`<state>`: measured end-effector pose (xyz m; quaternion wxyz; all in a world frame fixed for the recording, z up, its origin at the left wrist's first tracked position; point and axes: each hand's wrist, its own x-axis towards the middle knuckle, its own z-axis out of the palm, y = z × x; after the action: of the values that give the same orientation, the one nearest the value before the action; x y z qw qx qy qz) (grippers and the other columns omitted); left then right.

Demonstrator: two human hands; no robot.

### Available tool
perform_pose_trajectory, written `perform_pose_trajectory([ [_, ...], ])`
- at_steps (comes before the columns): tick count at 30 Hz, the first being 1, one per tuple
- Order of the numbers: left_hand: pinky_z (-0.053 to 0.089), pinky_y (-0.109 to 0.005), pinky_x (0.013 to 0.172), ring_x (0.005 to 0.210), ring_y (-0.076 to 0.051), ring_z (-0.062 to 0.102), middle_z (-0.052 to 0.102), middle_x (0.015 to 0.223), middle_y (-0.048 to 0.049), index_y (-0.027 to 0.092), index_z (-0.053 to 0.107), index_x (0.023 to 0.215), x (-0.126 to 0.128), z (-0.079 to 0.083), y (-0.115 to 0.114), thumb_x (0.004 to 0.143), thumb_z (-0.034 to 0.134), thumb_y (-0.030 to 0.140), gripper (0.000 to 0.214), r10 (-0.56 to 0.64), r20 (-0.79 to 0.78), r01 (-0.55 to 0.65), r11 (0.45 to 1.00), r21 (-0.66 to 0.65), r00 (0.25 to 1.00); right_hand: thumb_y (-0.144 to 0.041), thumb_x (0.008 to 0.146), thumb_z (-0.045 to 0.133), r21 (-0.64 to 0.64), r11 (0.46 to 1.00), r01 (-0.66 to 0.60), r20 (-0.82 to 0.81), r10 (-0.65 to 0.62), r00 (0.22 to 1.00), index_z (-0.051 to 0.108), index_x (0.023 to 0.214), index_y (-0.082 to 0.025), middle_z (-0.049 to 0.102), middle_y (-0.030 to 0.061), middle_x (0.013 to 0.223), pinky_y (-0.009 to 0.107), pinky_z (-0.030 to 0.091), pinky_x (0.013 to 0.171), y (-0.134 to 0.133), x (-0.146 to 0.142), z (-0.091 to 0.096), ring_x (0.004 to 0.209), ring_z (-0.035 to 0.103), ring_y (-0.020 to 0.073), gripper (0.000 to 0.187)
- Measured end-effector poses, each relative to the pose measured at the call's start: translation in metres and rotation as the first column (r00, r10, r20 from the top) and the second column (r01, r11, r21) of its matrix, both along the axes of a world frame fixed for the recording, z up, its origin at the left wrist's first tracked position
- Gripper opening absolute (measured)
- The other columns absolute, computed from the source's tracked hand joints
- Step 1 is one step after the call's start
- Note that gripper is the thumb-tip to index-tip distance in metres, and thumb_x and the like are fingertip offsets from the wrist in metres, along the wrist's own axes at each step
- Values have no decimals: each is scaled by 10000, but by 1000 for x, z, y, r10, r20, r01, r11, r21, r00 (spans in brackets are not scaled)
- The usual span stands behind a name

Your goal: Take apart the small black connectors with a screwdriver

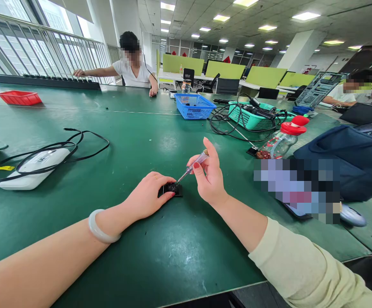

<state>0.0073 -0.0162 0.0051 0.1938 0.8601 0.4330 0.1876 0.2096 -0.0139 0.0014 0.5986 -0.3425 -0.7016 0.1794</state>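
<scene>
A small flat black part [173, 188] lies on the green table, and my left hand [149, 194] pins it there with thumb and fingers closed along its left side. The thumb covers some of its near edge, so its details are hard to make out. Between the thumb and fingers of my right hand [210, 177] is a screwdriver [199, 160] with a clear handle. It slants down to the left, and its tip meets the top of the black part, or nearly so. My right index finger is raised near the handle's end.
A white device with a black cable [40, 167] lies at left, a red tray [19, 97] behind it. Blue [195, 107] and green baskets [250, 117] stand at the back. At right are a red-lidded jar [282, 137] and dark bag [349, 158]. A person [134, 64] sits opposite.
</scene>
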Motion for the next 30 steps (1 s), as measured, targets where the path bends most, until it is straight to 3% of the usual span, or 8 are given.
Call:
perform_pose_trajectory([
  [5,468,-462,999,1082,-256,571,692,1083,-50,255,633,1168,-1,-1,0,883,550,397,329,-9,10,9,1000,22,1000,-317,978,456,40,998,49,46,-51,998,235,1496,-382,669,4,858,511,499,940,-2,-1,5,795,618,198,567],
  [9,480,-464,988,1062,-255,581,692,1061,-55,254,640,1161,0,-1,0,879,551,398,329,-2,16,2,1000,27,1000,-311,956,506,83,990,110,61,-116,991,295,1470,-366,676,5,855,536,459,1005,-3,-2,6,848,623,210,558],
  [20,479,-473,997,1067,-259,576,694,1072,-60,253,644,1162,0,0,0,875,551,408,340,5,19,-6,1000,12,1000,-303,973,476,127,981,149,46,-156,987,354,1401,-307,649,26,878,527,473,993,-1,-1,2,830,629,200,445],
  [26,477,-472,998,1070,-258,571,697,1079,-58,250,639,1168,1,0,0,878,547,404,341,0,13,0,1000,21,1000,-329,966,492,79,991,105,33,-107,994,376,1391,-331,642,33,924,470,536,870,0,0,3,813,621,195,441],
  [30,469,-457,1009,1086,-254,566,694,1089,-47,257,632,1177,0,-1,-1,881,551,401,338,1,3,-1,1000,8,1000,-324,982,455,69,995,77,24,-79,997,335,1418,-328,647,29,902,483,517,915,-1,-1,3,852,625,197,451],
])
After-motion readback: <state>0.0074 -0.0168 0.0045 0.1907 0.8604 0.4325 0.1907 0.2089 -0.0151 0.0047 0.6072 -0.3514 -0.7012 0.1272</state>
